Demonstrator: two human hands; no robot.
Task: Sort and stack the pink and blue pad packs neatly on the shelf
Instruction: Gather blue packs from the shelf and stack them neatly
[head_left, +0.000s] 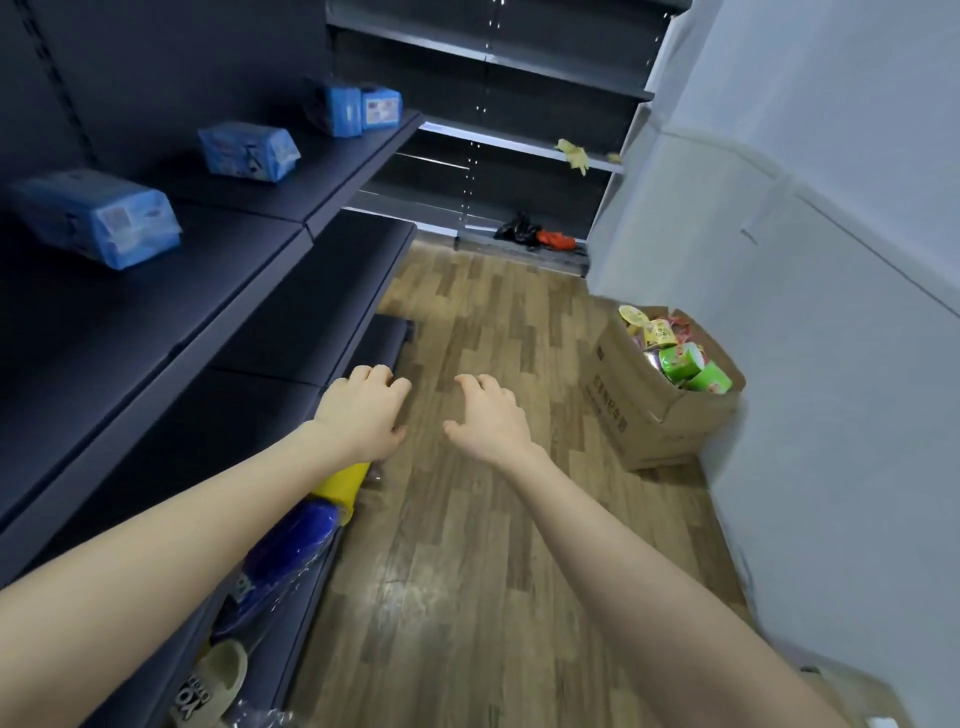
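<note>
Blue pad packs lie apart on the dark upper shelf at the left: a large one nearest, a second further along, and a pair standing together at the far end. No pink pack is in view. My left hand and my right hand reach forward side by side over the wooden floor, below the shelf level. Both hold nothing and their fingers hang loosely curled.
A cardboard box of green and yellow cups stands against the right wall. Blue and yellow rolls lie on the bottom shelf under my left arm. A beige slipper is at the lower left. Empty shelving closes the far end.
</note>
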